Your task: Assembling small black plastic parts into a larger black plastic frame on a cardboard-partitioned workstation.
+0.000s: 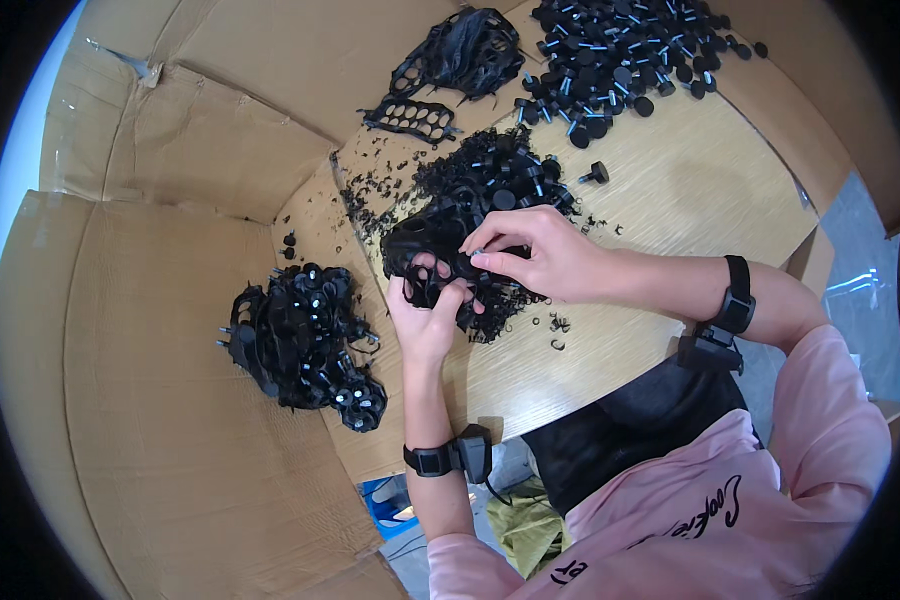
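Faces a pale wooden tabletop (700,190), bounded by brown cardboard walls (190,320) on the left and far sides, with the near edge running diagonally in front of the body. Has the widest bare stretch to the right of the hands, below a heap of black studded knobs (620,60) at the far side, interrupted only by 1 loose knob (598,172). Has another bare strip toward the near edge, dotted with small black scraps (557,325). Gets tighter room leftward, with a knob-filled black cluster (280,350) just beside the left hand (428,320), and beyond, with bunched black webbing (470,50) and 1 perforated strip (410,118) near the far cardboard.

Holds a black perforated piece (410,240) at mid-table, at the near left of a mound of scraps and knobs (490,165). Reaches almost straight up from the lower edge with the left forearm, gripping the piece with curled fingers showing through the holes, thumb toward the right. Brings the right forearm in almost level from the right, elbow bent, pinching a small metal stud (477,254) between thumb and forefinger of the right hand (545,250). Cannot tell how firmly. Wears 1 black band on each forearm.
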A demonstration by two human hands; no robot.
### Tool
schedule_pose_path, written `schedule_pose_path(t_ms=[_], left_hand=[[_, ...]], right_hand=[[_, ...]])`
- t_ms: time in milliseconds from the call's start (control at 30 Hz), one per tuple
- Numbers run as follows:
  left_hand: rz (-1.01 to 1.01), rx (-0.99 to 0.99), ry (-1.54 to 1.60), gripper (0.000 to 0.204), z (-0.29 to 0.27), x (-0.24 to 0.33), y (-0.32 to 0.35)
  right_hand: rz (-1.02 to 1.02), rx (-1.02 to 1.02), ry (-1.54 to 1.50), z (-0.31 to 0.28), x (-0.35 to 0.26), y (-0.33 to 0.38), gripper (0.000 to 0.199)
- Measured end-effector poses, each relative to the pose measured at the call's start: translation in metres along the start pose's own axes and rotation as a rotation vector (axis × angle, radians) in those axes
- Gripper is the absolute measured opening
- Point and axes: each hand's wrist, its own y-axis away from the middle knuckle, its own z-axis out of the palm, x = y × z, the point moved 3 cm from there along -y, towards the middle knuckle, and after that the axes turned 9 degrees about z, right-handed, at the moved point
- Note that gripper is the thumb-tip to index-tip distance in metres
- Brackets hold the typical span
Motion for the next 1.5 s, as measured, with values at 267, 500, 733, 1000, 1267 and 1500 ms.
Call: schedule_pose_path(t_ms=[267,500,733,1000,1267,1500], left_hand=[[-0.035,0.005,0.005,0.031,-0.005,-0.003,-0.001],[-0.031,-0.035,0.031,0.032,-0.005,-0.004,-0.003],[0.032,-0.020,-0.049,0.020,-0.004,-0.004,-0.003],[-0.110,-0.094,-0.028,0.004,-0.007,-0.007,-0.002],[-0.118,-0.103,-0.122,0.006,-0.004,-0.005,-0.002],[-0.161,-0.027,-0.172,0.004,-0.010,-0.012,-0.001]], right_hand=[[0.083,-0.058,-0.148,0.004,0.011,-0.003,0.013],[0.104,-0.047,-0.126,0.003,0.007,-0.003,0.014],[-0.179,0.047,0.283,-0.004,-0.011,-0.002,0.015],[-0.389,0.066,0.350,-0.002,-0.011,0.000,0.011],[-0.336,0.057,0.333,-0.003,-0.011,0.004,0.009],[0.047,-0.042,0.082,0.001,-0.007,0.002,0.010]])
